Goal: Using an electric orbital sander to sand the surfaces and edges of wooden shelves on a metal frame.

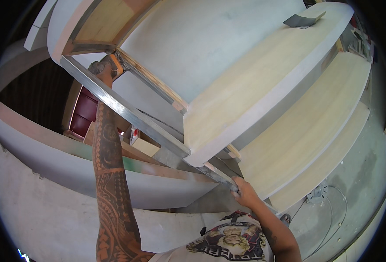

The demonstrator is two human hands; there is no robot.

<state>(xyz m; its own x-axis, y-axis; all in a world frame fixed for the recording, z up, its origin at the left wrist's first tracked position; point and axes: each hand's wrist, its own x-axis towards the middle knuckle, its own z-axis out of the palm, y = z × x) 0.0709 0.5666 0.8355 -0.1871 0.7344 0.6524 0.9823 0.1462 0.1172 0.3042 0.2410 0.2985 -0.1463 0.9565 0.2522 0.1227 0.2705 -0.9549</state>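
My left hand (pixel 104 68) reaches far out at the upper left, into a wooden frame corner. Its fingers are curled on an orange and black tool (pixel 117 63) whose exact kind I cannot make out. Below that hand, a shiny metal tube (pixel 114 103) slants down to the right, passing over my left forearm. Near the middle bottom, my right hand (pixel 246 193) is wrapped round the lower end of a metal bar (pixel 219 174), just past the corner of a white-edged curved panel (pixel 236 102). The panel's corner hides whether bar and tube are one piece.
Pale curved lower tiers (pixel 306 122) stand at the right. A grey sheet of sandpaper (pixel 299 21) lies on the upper panel. A long curved white piece (pixel 158 187) crosses below my left arm. A cable (pixel 332 214) lies on the floor at the right. Behind is a dark red panel (pixel 84 112).
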